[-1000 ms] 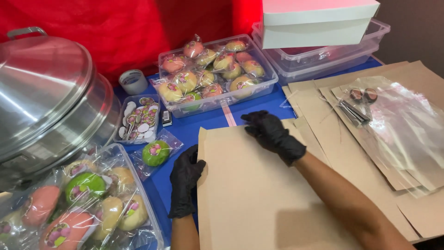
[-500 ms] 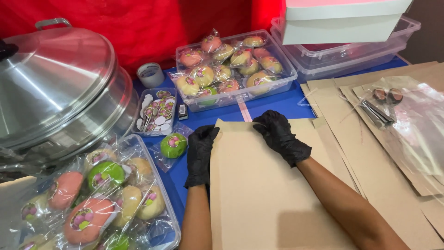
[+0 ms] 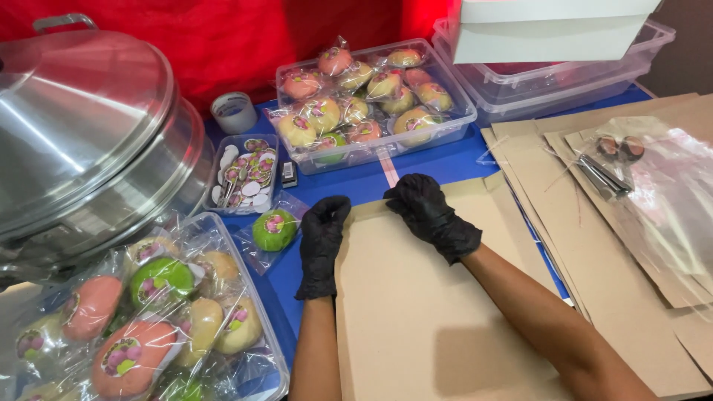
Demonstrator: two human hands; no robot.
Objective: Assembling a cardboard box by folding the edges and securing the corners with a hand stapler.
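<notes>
Brown card sheet (image 3: 416, 319): flat, light, stiff yet creasable; best held at edges. Left hand (image 3: 323, 241) pinching its left corner, right hand (image 3: 431, 212) pinching top edge.

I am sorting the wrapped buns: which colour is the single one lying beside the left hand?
Green, with a round pink-patterned sticker: the wrapped bun near the left hand, clearest in the head view.

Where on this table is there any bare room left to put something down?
Little. A bare blue strip runs between the clear tub of wrapped buns and the brown cardboard sheet under both gloved hands. Left is crowded: steel steamer, sticker tray, single green bun.
</notes>
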